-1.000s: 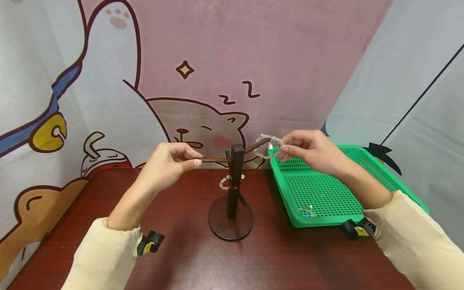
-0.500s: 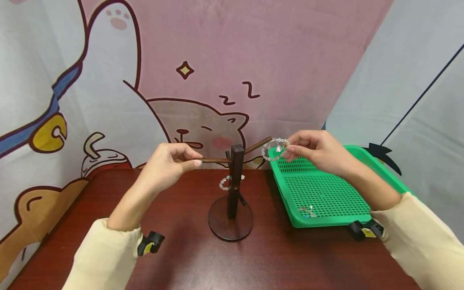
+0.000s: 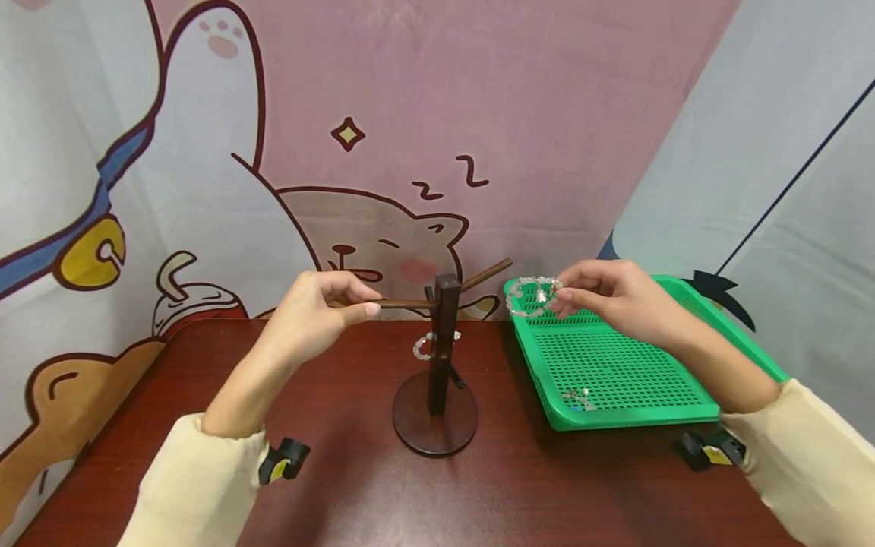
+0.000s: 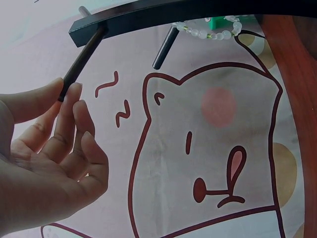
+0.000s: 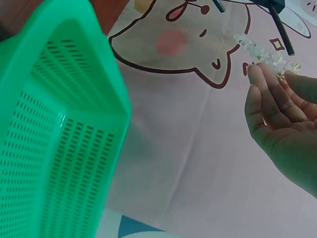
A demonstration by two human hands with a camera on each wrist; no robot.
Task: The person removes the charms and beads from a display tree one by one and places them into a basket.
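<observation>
A dark wooden stand [image 3: 443, 342] with several pegs rises from a round base. My left hand [image 3: 311, 315] pinches the tip of its upper left peg [image 3: 408, 303] between thumb and fingers. To the right, my right hand [image 3: 618, 300] pinches a clear beaded bracelet [image 3: 525, 312] with a pale bell-shaped charm, held above the green basket's back left corner. This bracelet hangs apart from the upper right peg [image 3: 488, 274]. Another beaded bracelet [image 3: 420, 349] hangs lower on the stand, partly behind the post; the left wrist view shows its beads [image 4: 208, 35] at the top.
The green perforated basket [image 3: 642, 415] stands on the red-brown table [image 3: 328, 456] at the right. A small jewellery piece [image 3: 583, 398], too small to make out, lies in its near left corner. A cartoon-printed cloth [image 3: 547, 137] hangs behind the table.
My right hand has drawn the bracelet rightward and slightly down, off the tip of the upper right peg. My left hand has stayed on the left peg.
</observation>
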